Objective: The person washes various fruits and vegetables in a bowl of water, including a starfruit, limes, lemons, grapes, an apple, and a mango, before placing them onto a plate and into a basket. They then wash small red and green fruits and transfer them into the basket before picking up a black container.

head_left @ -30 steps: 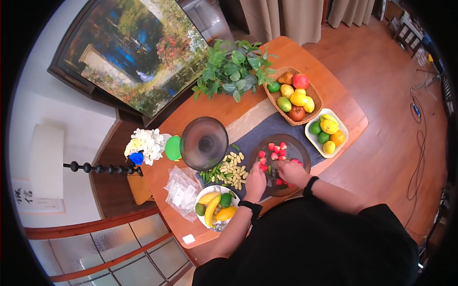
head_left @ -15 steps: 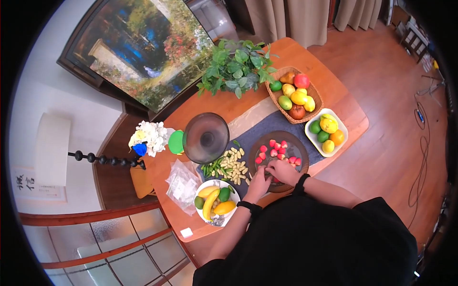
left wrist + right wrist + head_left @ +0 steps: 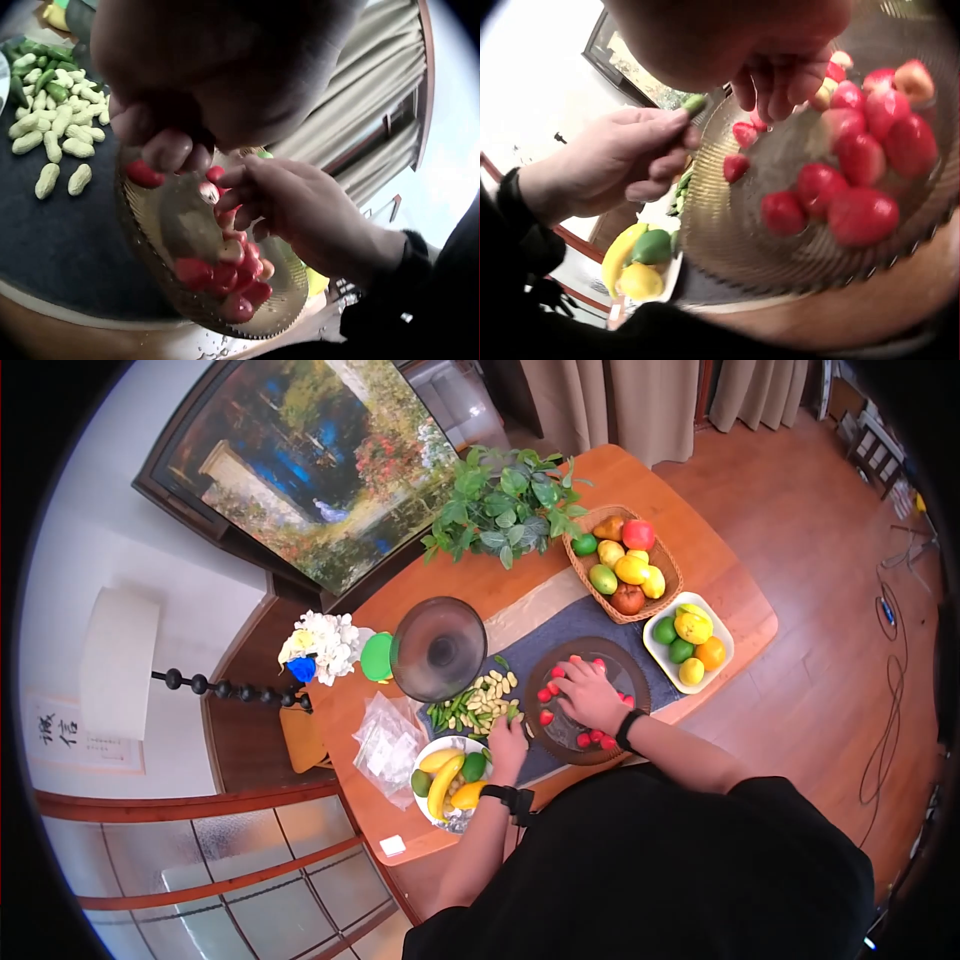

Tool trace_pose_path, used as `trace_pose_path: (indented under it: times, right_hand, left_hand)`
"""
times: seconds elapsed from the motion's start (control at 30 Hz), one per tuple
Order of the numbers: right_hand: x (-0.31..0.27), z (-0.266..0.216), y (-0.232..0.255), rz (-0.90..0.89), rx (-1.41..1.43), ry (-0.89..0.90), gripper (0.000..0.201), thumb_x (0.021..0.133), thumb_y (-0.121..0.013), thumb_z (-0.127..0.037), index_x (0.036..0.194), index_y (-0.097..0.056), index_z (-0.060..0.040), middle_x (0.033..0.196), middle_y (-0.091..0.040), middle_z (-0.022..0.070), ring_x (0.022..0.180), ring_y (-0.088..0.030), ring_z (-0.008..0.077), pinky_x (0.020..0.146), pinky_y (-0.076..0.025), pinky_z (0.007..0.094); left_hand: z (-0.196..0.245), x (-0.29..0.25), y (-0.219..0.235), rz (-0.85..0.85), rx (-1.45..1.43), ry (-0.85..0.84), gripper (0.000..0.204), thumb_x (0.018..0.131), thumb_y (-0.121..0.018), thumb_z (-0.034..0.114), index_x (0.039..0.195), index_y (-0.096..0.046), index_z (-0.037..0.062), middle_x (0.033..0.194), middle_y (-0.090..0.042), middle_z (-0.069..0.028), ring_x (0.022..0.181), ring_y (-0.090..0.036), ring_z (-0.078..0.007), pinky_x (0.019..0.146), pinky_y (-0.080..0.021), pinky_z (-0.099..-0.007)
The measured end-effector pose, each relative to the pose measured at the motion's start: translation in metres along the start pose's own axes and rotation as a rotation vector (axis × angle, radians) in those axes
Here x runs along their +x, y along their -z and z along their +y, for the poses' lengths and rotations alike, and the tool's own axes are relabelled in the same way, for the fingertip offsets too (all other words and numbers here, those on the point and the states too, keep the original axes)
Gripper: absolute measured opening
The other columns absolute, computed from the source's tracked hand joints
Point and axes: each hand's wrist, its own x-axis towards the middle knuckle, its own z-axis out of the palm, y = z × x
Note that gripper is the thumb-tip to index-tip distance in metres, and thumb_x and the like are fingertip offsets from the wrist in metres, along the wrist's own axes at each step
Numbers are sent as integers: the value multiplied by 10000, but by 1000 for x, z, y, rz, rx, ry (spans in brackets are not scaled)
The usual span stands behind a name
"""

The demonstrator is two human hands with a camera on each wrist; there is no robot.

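My left hand [image 3: 508,748] is beside the peanuts [image 3: 490,693] and green chili peppers [image 3: 455,712], left of the ribbed glass plate [image 3: 540,736]. Between thumb and finger it pinches a green chili pepper [image 3: 695,105], whose tip sticks out in the right wrist view. Over the plate, my right hand [image 3: 592,700] reaches among red, strawberry-like fruits [image 3: 862,217] with pale ends. Its fingers [image 3: 776,94] hang loosely downward, with nothing seen between them. More red fruits [image 3: 225,274] cluster on the near side of the plate in the left wrist view.
A white bowl [image 3: 418,807] with bananas and other fruit stands near left. At right are a square fruit dish [image 3: 655,653] and a wicker basket [image 3: 676,578]. Behind the peanuts stands a dark glass dish [image 3: 440,622]; a plastic bag [image 3: 388,740] lies left, a leafy plant [image 3: 505,505] farther back.
Both hands were together over the plate. The left hand has moved left, off the plate, with the green chili pepper; the right has moved farther back over the red fruits, fingers spread out.
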Motion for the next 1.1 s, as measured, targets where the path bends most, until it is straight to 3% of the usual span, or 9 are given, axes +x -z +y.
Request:
trace_pose_path:
  times: [0.03,0.13,0.2,0.37,0.57,0.8,0.9,0.97,1.1]
  right_hand:
    - [10,3,-9,-80,-23,51,382,855,-652,-301,1171,-638,-88,1237,-574,148,1227,-497,340,1031,-376,534]
    - [20,3,-24,-149,-91,150,493,806,-697,-364,1227,-622,-117,1241,-562,139,1233,-497,334,1043,-359,553]
    - [14,9,-36,-504,-152,198,516,793,-708,-379,1238,-617,-135,1202,-566,141,1170,-535,318,1034,-373,525]
    - [-20,41,-32,-514,-396,321,172,869,-543,-193,944,-689,-141,1117,-593,85,1114,-558,268,1052,-368,509]
    - [-14,50,22,-330,-391,423,272,844,-598,-247,1065,-682,-113,1198,-567,99,1268,-467,289,1102,-328,491]
    - [-31,44,10,-473,-186,-118,422,835,-642,-295,1215,-610,-115,1214,-542,153,1171,-548,330,938,-478,450]
    - [-49,40,-5,-521,-182,-107,422,843,-640,-255,1240,-589,-121,1167,-560,162,1043,-622,334,841,-527,461]
    - [-47,33,-4,-561,-63,-168,309,846,-634,-208,1140,-626,-113,1122,-576,166,946,-654,342,818,-541,450]
    - [-37,33,-12,-441,52,-74,213,851,-620,-201,1032,-658,-96,1096,-582,157,929,-654,340,800,-545,441]
  left_hand:
    - [-9,5,3,-2,0,-7,262,994,-516,241,961,-570,-14,803,-655,-242,673,-640,-438,593,-498,-503]
    - [-23,19,18,-259,-500,535,211,987,-517,191,928,-563,-6,721,-634,-141,502,-609,-256,451,-444,-355]
    - [-28,29,20,-320,-645,785,143,982,-504,137,945,-558,10,702,-622,-62,451,-577,-137,368,-375,-258]
    - [-43,34,15,-324,-614,715,167,974,-532,179,899,-554,31,625,-595,-48,426,-557,-144,363,-357,-258]
    - [-41,33,19,-377,-648,840,267,985,-577,264,804,-557,70,651,-582,-34,453,-574,-145,368,-339,-241]
    - [-54,35,5,-267,-655,707,231,974,-546,214,815,-571,47,664,-593,-52,423,-561,-141,368,-345,-238]
    - [-72,31,-5,-289,-613,731,168,944,-540,146,861,-592,10,670,-593,-66,507,-615,-184,406,-414,-276]
    - [-107,20,-41,143,-182,299,127,918,-547,93,923,-611,-17,738,-613,-113,605,-646,-288,501,-487,-341]
    - [37,16,19,-221,-95,-16,229,857,-584,59,1071,-610,-20,1035,-645,-209,975,-619,-421,837,-496,-450]
